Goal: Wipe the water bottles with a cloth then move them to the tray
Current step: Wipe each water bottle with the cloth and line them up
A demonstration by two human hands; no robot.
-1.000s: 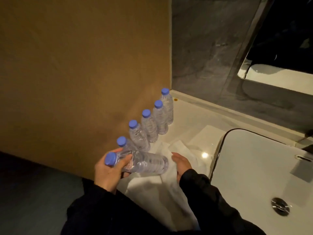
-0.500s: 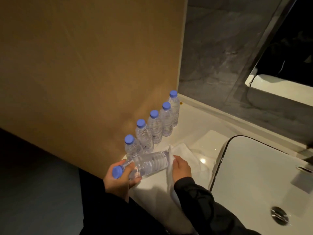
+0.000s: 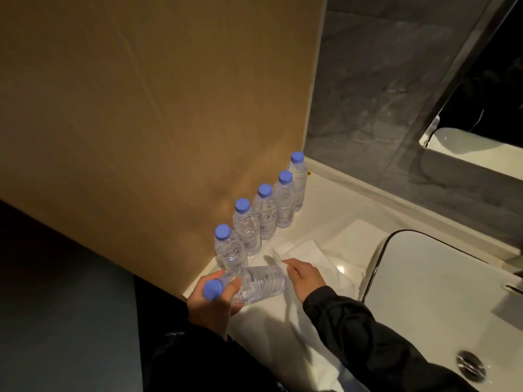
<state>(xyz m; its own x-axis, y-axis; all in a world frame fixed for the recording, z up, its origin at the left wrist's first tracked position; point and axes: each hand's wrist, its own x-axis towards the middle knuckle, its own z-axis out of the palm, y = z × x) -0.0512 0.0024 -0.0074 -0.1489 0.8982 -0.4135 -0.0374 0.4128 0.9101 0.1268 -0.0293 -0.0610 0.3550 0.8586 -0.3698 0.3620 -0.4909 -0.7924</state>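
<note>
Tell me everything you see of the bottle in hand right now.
The held bottle is clear ribbed plastic with a blue cap, and it looks full. It lies nearly on its side above the counter, cap toward the person. The left hand grips its neck end; the right hand presses the white cloth at its base.

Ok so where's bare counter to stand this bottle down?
Bare counter lies between the bottle row and the sink, behind the cloth. Along the wooden panel it's crowded with five bottles; no tray shows.
</note>
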